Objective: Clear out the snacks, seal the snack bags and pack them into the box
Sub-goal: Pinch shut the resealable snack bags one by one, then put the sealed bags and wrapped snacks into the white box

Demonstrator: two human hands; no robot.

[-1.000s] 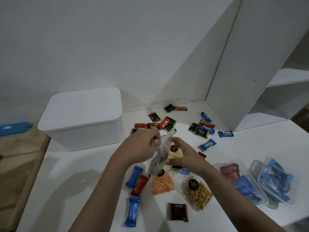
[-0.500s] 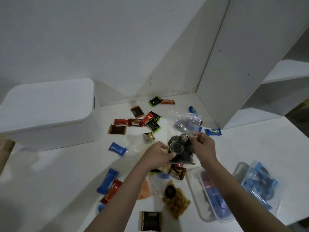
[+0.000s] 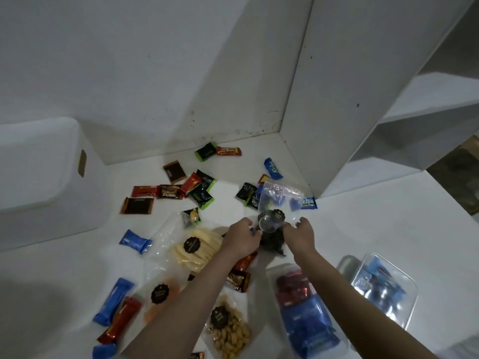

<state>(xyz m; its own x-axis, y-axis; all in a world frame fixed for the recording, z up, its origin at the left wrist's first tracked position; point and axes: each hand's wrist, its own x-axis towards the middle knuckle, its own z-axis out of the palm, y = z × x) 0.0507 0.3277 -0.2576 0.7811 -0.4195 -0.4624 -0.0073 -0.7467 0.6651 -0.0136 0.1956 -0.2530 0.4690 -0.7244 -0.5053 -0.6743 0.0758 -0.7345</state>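
both hands pinch one clear zip bag of dark snack pieces with a black round sticker [image 3: 272, 229]: left hand [image 3: 242, 238] closed on its left side, right hand [image 3: 298, 235] closed on its right side, thumbs and fingers pressed onto the plastic. bag sits low over the white table [image 3: 375, 224], roughly mid-table, mouth end pointing toward the back wall corner. can't tell if the zip strip is already shut, plastic is too glary there. looks like the sealing step. risks: pinching below the strip leaves a gap and pieces spill when it gets tipped into the box; trapped air would puff the bag and pop the seal. just left of the left hand lies a clear bag of pale yellow chips [image 3: 198, 246], nearer the front edge a clear bag of orange pieces [image 3: 162, 294] and a clear bag of tan nuts [image 3: 229, 330], all under or beside the left forearm, so a sweep back could drag them. loose wrapped candies scattered toward the back edge. white lidded box [image 3: 39, 177] stands at the left edge, lid on, so it needs opening first. path from hands to box crosses a blue candy wrapper [image 3: 134, 242]; otherwise open. white shelf panel [image 3: 350, 99] blocks the right rear; clear plastic trays of blue wrappers [image 3: 383, 288] crowd the right front.
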